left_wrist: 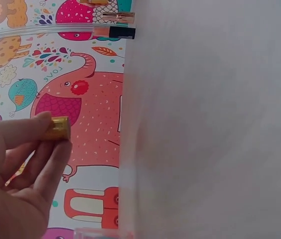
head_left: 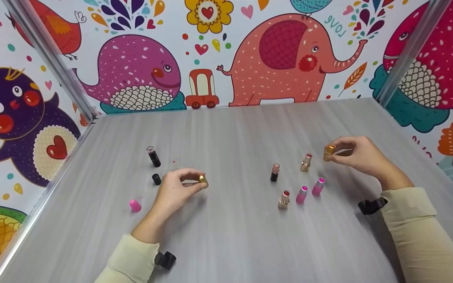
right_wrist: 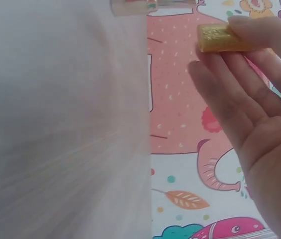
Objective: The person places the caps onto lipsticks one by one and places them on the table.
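Note:
In the head view my left hand (head_left: 177, 188) pinches a small gold lipstick cap (head_left: 203, 179) between thumb and fingertips, held above the table. The left wrist view shows this gold cap (left_wrist: 59, 128) lying sideways in the fingers. Further right, my right hand (head_left: 358, 155) pinches a gold lipstick piece (head_left: 328, 152) by its side; its textured surface (right_wrist: 225, 39) shows in the right wrist view. Nearest to the right hand stands a gold lipstick (head_left: 306, 162) with a red tip. Whether the right hand's piece is a tube or a cap, I cannot tell.
Uncapped lipsticks stand at the right: a black one (head_left: 275, 173), a gold one (head_left: 284, 201) and two pink ones (head_left: 301, 195), (head_left: 318, 187). At the left are a black tube (head_left: 153, 156), a black cap (head_left: 156, 179), a clear cap (head_left: 175, 163) and a pink piece (head_left: 135, 205).

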Available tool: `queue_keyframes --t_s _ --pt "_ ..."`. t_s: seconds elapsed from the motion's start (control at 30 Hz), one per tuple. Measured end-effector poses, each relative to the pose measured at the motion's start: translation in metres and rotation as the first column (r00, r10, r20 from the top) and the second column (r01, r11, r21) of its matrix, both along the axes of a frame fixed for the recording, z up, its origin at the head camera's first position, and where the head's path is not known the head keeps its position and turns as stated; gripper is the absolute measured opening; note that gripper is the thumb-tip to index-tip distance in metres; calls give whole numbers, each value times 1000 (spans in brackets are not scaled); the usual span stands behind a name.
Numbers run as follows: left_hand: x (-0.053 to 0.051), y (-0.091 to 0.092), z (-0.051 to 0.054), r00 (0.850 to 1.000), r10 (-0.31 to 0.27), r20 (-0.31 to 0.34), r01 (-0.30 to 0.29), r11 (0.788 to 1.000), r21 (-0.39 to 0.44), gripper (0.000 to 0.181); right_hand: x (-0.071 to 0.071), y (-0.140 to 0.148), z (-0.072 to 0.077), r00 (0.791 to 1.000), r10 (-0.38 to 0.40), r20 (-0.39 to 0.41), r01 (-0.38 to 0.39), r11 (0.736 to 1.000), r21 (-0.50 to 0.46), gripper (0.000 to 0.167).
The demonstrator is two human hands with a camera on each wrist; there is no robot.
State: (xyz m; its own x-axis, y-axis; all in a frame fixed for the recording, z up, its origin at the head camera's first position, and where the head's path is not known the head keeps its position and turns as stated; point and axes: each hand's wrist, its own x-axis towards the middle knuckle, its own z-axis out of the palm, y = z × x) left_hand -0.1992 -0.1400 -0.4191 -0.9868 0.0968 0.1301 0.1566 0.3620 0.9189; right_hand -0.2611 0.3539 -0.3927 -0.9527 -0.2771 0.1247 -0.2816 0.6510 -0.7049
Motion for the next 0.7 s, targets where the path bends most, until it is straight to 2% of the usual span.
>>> queue_keyframes --t_s 0.2,0.33,0.5,0.7 --pt "0 0 8 1000 11 11 -12 1000 13 24 4 -10 10 999 -18 -28 17 1000 -25 27" --pt "-2 0 17 1000 19 -2 -19 1000 18 24 9 -20 18 998 -22 -67 19 999 -47 26" --pt "-6 2 31 1000 24 7 -25 1000 9 25 17 -35 26 990 11 -140 -25 995 -101 24" --pt "-9 10 43 999 27 33 -27 1000 13 27 27 -49 35 983 30 -184 -51 992 -111 24"
